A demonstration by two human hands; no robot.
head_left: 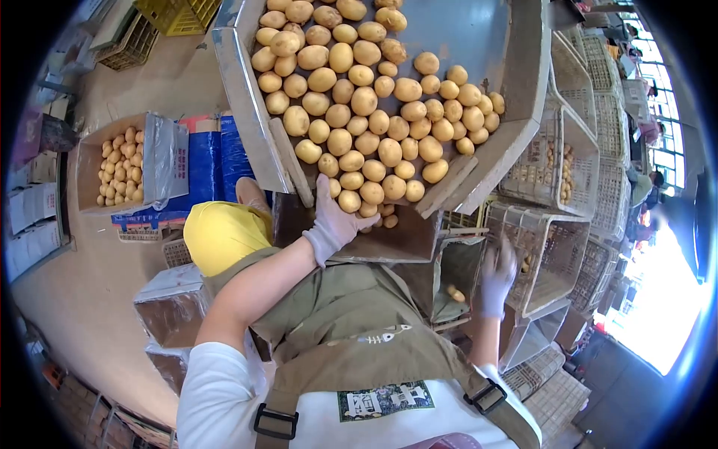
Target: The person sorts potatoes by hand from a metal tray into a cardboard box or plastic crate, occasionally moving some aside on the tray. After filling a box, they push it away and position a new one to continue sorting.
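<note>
White-gloved, my left hand (334,224) is touching potatoes (390,152) mid-frame, grip spread; my right hand (496,278) is blurring right of centre, grip unclear.

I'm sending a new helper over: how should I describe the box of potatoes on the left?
From the big tray of potatoes, look left past the blue-covered stack. Beside it is an open, plastic-wrapped box. Potatoes show inside it, while none show in the open boxes nearer the person's left elbow.
</note>
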